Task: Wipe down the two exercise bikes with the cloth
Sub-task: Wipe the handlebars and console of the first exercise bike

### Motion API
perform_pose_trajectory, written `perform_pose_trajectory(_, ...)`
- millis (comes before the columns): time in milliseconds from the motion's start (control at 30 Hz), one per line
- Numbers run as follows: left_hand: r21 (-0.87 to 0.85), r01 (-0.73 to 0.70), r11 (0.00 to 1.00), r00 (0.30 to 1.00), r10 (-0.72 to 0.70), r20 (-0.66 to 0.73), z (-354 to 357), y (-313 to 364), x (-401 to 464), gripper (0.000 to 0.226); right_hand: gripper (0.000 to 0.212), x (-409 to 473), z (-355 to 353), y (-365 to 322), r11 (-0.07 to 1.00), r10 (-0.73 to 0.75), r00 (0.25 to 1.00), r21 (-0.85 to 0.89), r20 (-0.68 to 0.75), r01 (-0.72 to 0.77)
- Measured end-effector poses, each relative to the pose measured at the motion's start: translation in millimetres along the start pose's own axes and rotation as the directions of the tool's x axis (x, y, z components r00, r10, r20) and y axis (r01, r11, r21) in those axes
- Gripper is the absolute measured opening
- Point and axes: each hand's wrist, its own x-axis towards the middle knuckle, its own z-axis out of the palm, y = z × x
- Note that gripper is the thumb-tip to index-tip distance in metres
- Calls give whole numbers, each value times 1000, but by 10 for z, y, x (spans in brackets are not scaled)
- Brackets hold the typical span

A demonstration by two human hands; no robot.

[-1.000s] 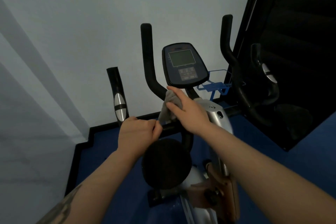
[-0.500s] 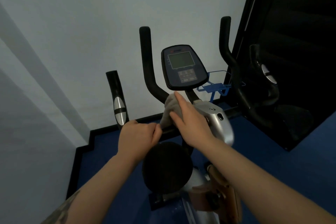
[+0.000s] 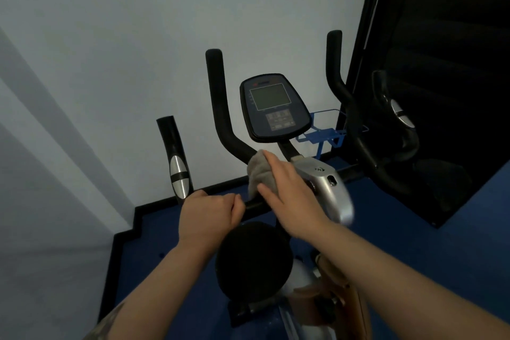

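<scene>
An exercise bike stands in front of me with a black handlebar, a console and a silver stem cover. My left hand is closed around the low left part of the handlebar. My right hand presses a grey cloth against the bar's centre, just below the console. A black round seat sits under my forearms. Only one bike shows.
A pale wall rises close behind the bike. A dark mirror panel fills the right and reflects the right handlebar. A blue wire bottle holder hangs behind the console. The floor is blue with a black skirting edge.
My right hand has slid the cloth slightly up and right along the bar's centre. My view has dropped a little. The left hand keeps the same grip.
</scene>
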Motion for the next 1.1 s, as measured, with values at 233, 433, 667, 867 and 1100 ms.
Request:
perform_pose_trajectory(233, 8, 19, 1000, 1000, -18, -15, -30, 16, -2, 45, 43, 314, 24, -94, 986, 146, 988, -73, -43, -148)
perform_pose_trajectory(433, -4, 6, 1000, 1000, -6, -29, 29, 0, -13, 43, 56, 125, 1, 1, 997, 34, 999, -76, -15, -35)
perform_pose_trajectory(667, -5, 5, 1000, 1000, -5, -19, -20, 0, -12, 44, 45, 165, -60, -99, 995, 100, 995, -16, 14, -100)
perform_pose_trajectory(867, -16, 19, 1000, 999, -20, -38, 31, 10, -6, 44, 46, 196, -73, 0, 995, 85, 995, -51, 49, -82)
perform_pose_trajectory(1100, 3, 12, 1000, 1000, -12, 13, 3, 0, -24, 44, 55, 157, -15, -31, 993, 107, 994, -50, -14, -107)
